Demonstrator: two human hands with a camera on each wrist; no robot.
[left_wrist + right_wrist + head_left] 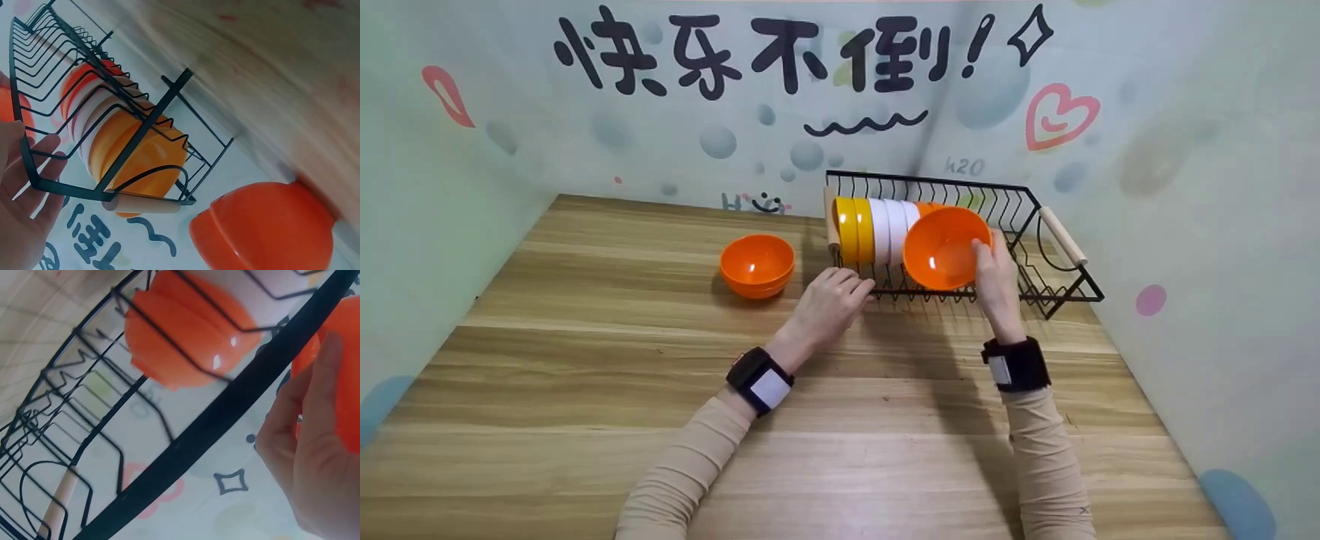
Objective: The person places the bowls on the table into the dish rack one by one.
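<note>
A black wire dish rack (pixel 1057 289) stands on the wooden table at the back right, with yellow, white and orange bowls (pixel 877 229) on edge in its left half. My right hand (pixel 988 259) grips the rim of an orange bowl (pixel 941 247), tilted and facing me, at the rack's front middle. In the right wrist view, that hand (pixel 315 444) pinches the bowl (pixel 346 377) beside the rack's rail (pixel 219 430). My left hand (pixel 847 289) rests with straight fingers on the rack's front left corner; its fingers (pixel 25 180) lie against the wire there.
Two stacked orange bowls (pixel 757 264) sit upright on the table left of the rack, and show in the left wrist view (pixel 270 230). The rack has wooden handles (pixel 1063 235) at each end. Painted walls close in the table on three sides.
</note>
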